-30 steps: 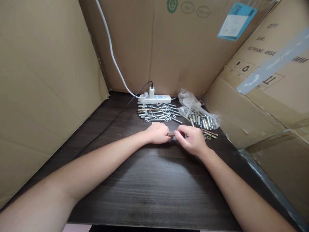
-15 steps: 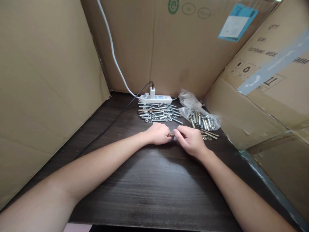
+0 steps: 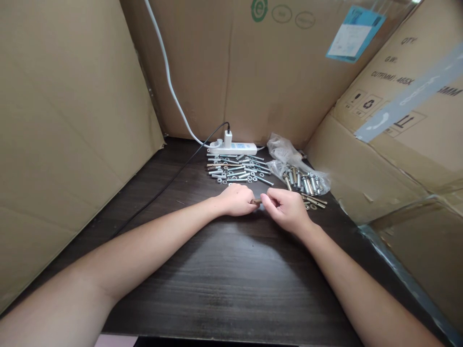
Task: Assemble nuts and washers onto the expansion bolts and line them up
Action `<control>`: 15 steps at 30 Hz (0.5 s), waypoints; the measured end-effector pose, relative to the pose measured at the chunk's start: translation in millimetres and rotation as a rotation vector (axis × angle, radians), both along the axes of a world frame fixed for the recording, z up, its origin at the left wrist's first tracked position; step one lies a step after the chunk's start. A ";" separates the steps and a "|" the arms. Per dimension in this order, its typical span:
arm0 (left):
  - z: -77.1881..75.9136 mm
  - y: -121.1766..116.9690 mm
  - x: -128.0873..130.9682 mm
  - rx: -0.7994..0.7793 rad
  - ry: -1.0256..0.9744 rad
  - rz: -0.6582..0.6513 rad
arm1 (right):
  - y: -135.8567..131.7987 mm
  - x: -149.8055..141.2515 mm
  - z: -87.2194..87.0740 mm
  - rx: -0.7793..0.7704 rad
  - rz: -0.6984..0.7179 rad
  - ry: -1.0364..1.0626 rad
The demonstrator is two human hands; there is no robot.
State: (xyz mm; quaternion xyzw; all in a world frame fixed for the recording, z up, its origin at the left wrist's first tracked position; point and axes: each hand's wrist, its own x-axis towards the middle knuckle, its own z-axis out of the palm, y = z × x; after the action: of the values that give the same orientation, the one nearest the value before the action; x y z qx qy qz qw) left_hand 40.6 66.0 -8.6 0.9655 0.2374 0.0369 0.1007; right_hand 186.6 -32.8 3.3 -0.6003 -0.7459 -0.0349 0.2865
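Over the middle of the table, a bronze-coloured expansion bolt (image 3: 257, 201) lies level between my two hands, with only a short stretch of it visible. My left hand (image 3: 237, 199) is closed in a fist around its left end. At the other end, the thumb and curled fingers of my right hand (image 3: 284, 208) grip it; that end is hidden in the hand. Just beyond my left hand lie several loose silvery bolts (image 3: 237, 180) with nuts and washers. Brassy metal sleeves (image 3: 314, 199) and a washer (image 3: 313, 207) rest to the right of my right hand.
A clear plastic bag (image 3: 284, 149) holds several assembled expansion bolts (image 3: 307, 183) at the back right. Behind the loose bolts sits a white power strip (image 3: 238, 149) with a black cable (image 3: 170, 180) running left. Cardboard walls (image 3: 195, 96) enclose the dark table (image 3: 231, 289).
Almost nothing differs. Both hands keep their grip on the expansion bolt in the same place, and the view has shifted very slightly.
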 end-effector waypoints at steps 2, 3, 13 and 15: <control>-0.1 0.1 0.0 0.003 0.006 -0.004 | 0.5 0.6 -0.8 -0.009 -0.006 -0.021; -0.1 0.1 0.0 0.003 0.010 -0.006 | 0.4 0.9 -0.7 -0.017 -0.008 -0.024; 0.7 -0.6 -0.1 -0.037 0.002 0.017 | -3.9 -0.9 5.0 0.001 0.031 0.059; 1.0 -0.9 -0.1 -0.023 0.002 0.004 | -2.4 -0.8 3.2 0.006 0.007 0.036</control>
State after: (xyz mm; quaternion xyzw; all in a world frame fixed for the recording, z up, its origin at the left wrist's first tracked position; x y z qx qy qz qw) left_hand 40.5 65.1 -7.7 0.9638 0.2399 0.0334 0.1116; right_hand 185.8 -35.2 6.5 -0.5973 -0.7425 -0.0253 0.3021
